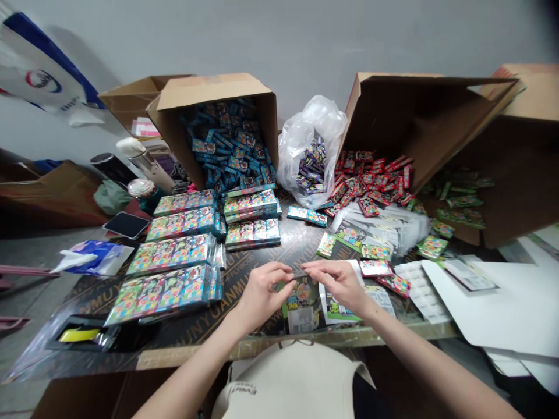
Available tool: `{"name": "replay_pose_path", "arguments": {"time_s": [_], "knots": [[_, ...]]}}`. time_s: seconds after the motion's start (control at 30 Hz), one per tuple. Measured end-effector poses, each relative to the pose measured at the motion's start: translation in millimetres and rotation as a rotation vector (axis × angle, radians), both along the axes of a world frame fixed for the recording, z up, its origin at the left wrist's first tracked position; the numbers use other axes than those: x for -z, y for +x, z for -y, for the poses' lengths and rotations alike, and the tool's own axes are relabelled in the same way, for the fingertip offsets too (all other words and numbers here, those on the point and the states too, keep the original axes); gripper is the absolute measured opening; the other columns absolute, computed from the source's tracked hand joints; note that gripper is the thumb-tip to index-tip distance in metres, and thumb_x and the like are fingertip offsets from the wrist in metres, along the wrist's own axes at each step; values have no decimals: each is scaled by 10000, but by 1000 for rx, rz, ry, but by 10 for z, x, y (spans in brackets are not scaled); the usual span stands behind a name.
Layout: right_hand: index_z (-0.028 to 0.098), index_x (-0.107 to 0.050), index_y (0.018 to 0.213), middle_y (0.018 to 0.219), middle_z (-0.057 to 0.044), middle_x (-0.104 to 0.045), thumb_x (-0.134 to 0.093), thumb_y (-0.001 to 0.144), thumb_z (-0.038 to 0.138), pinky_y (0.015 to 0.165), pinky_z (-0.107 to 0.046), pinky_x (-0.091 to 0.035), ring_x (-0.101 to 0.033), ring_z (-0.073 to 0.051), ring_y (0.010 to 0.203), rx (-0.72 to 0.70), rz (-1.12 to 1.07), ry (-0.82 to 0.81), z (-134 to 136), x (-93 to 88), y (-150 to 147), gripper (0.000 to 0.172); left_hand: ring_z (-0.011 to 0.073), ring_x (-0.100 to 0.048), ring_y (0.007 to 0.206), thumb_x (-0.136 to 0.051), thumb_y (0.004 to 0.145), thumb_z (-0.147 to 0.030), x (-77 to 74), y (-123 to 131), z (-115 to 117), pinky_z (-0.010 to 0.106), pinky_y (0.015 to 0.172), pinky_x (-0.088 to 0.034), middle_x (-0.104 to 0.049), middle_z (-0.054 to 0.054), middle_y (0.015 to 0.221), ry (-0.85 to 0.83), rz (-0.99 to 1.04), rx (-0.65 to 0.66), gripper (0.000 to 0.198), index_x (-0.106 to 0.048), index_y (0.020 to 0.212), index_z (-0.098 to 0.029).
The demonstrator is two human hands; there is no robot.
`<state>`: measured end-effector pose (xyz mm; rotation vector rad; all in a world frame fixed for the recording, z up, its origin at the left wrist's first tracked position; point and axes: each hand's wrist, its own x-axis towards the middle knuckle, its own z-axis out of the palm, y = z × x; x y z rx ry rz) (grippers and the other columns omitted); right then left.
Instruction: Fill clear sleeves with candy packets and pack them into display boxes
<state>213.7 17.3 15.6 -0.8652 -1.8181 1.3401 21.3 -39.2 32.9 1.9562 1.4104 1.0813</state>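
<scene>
My left hand [262, 291] and my right hand [338, 281] meet over the table's near edge. Both pinch the top edge of a clear plastic packet with a printed card [302, 302] that hangs between them. Beneath it lies another printed card sleeve [338, 308] flat on the table. Small red packs [375, 267] and green packs [326, 244] lie just beyond my right hand.
Finished colourful packets [168, 291] are stacked in rows at left. Tipped cardboard boxes hold blue packs [229, 148], red packs [371, 174] and green packs [463, 201]. A clear bag [312, 145] of purple packs stands between them. White sheets [502, 302] lie at right.
</scene>
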Motion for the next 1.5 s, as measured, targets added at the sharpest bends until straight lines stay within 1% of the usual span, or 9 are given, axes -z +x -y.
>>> {"name": "replay_pose_path", "arguments": {"time_s": [0.2, 0.33, 0.53, 0.7, 0.83, 0.97, 1.07, 1.3, 1.5], "knots": [[257, -380, 1298, 1244, -79, -496, -568, 788, 389, 903, -350, -411, -498, -201, 1093, 3, -57, -138, 197, 405, 98, 560, 160, -642, 751, -616, 732, -215, 114, -154, -1, 263, 703, -505, -690, 57, 804, -95, 93, -102, 80, -663, 689, -166], [229, -504, 1117, 860, -18, -604, -622, 737, 339, 682, -273, -459, -573, -156, 781, -177, 55, -370, 433, 787, 31, 412, 173, -645, 761, -650, 699, -252, 212, -285, 48, 279, 717, -518, -693, 51, 803, -118, 194, -294, 91, -667, 701, -162], [190, -516, 925, 629, 51, -508, -618, 728, 323, 538, -203, -377, -490, -104, 576, 106, 36, -250, 80, 875, -205, 258, 206, -646, 749, -615, 707, -352, 287, -556, 52, 347, 729, -521, -687, 70, 818, -149, 87, -622, 247, -651, 838, -146], [166, -609, 806, 670, 8, -566, -656, 691, 358, 618, -246, -395, -518, -143, 649, -83, 335, 40, -307, 892, -352, 228, 312, -415, 1192, -666, 634, -401, 549, -449, 43, 517, 987, -305, -497, 126, 1265, -102, -539, -238, 558, -544, 1141, -201], [197, -550, 1105, 1111, -102, -533, -631, 709, 390, 878, -374, -328, -445, -250, 1053, 106, 501, 351, -718, 890, -334, 449, 349, -198, 1305, -752, 455, -504, 861, -194, 8, 603, 1019, -111, -241, 155, 1428, -169, -692, 114, 1037, -286, 1339, -230], [178, -376, 1288, 1277, -169, -393, -637, 667, 310, 897, -478, -261, -314, -341, 1168, 388, 801, 465, -1342, 846, -117, 686, 321, -294, 1263, -715, 544, -485, 1038, -143, -60, 596, 1025, -66, -378, 142, 1351, -174, -684, 88, 929, -286, 1332, -243], [152, -410, 1249, 1134, -160, -511, -570, 681, 207, 859, -472, -277, -412, -323, 1064, 405, 808, 458, -1604, 816, 8, 593, 306, -404, 1169, -703, 545, -513, 1056, -192, -105, 577, 1034, -75, -487, 123, 1227, -169, -643, 8, 878, -344, 1299, -242], [187, -371, 1276, 1111, -120, -523, -561, 700, 245, 872, -389, -283, -432, -274, 1041, 325, 749, 553, -1422, 778, -107, 609, 270, -448, 1135, -592, 717, -432, 921, -150, -287, 549, 1019, -191, -528, 108, 1178, -181, -373, -245, 489, -528, 1153, -221], [156, -360, 1278, 1112, -118, -553, -547, 658, 146, 866, -396, -306, -483, -256, 1008, 259, 732, 410, -1387, 768, -130, 647, 243, -539, 1035, -641, 690, -362, 800, -15, -448, 429, 924, -391, -604, 111, 1085, -268, 105, -227, 390, -613, 1035, -180]]}}
